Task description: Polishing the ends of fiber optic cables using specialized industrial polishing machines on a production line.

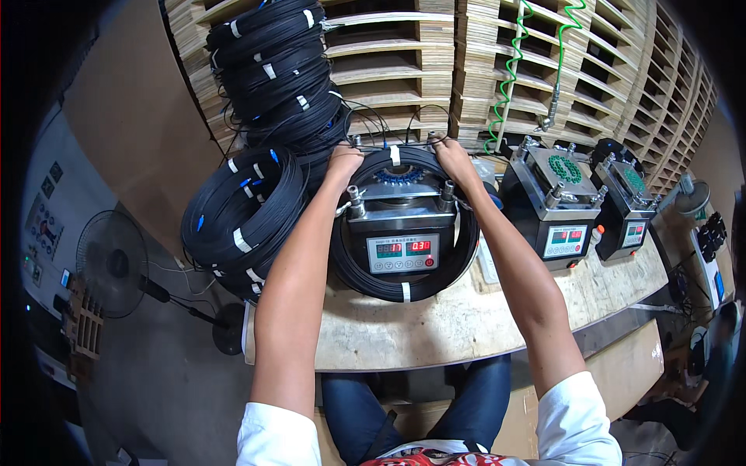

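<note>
A coil of black cable (pixel 406 292) with white tape bands rings a metal-topped machine (pixel 402 208) that has a lit red and green display. On the coil's far left part, my left hand (pixel 344 161) is closed, its fingers partly hidden. My right hand (pixel 456 161) is closed on the far right part, near one of the machine's rear posts. Between my hands, a blue-tipped cable end (pixel 385 142) stands up behind the coil, and thin black cable arcs above it. Blue pieces form a ring (pixel 399 177) on the machine's top.
Stacked black coils (pixel 272 74) rise at the back left, with more leaning coils (pixel 245 210) in front. Two similar machines (pixel 553 202) (pixel 628 203) stand right on the wooden table (pixel 373 334). Green coiled hoses (pixel 509 70) hang before wooden pallets (pixel 381 50). A fan (pixel 116 264) is left; a person (pixel 711 380) sits right.
</note>
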{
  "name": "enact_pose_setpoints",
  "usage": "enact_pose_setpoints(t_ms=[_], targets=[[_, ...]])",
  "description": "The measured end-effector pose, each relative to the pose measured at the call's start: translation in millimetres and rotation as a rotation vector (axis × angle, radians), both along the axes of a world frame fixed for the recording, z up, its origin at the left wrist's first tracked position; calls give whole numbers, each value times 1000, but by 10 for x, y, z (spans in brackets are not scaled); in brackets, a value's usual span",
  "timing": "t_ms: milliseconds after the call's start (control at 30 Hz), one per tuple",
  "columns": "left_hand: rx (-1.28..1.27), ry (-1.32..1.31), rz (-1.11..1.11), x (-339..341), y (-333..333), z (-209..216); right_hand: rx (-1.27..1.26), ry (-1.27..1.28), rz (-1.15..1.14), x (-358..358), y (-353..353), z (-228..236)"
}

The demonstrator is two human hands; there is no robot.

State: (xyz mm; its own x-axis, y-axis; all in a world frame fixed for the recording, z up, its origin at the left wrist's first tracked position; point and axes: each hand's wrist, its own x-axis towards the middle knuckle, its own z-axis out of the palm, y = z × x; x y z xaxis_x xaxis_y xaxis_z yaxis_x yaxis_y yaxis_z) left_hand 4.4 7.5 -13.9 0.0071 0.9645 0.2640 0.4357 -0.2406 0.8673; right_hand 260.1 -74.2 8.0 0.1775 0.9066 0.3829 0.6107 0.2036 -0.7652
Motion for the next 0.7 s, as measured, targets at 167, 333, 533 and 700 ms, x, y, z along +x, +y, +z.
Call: enact_pose_setpoints(t_ms=[167, 333, 533, 700], targets=[[-1, 152, 34, -17, -64, 121, -94, -53, -76, -95, -120, 142], [-68, 176, 120, 61, -109, 194, -94, -37, -34, -37, -58, 90], [-56, 164, 75, -17, -86, 153, -57, -10, -32, -41, -20, 40], [6, 98, 16, -17, -34, 73, -60, -14, -53, 13, 26, -9]])
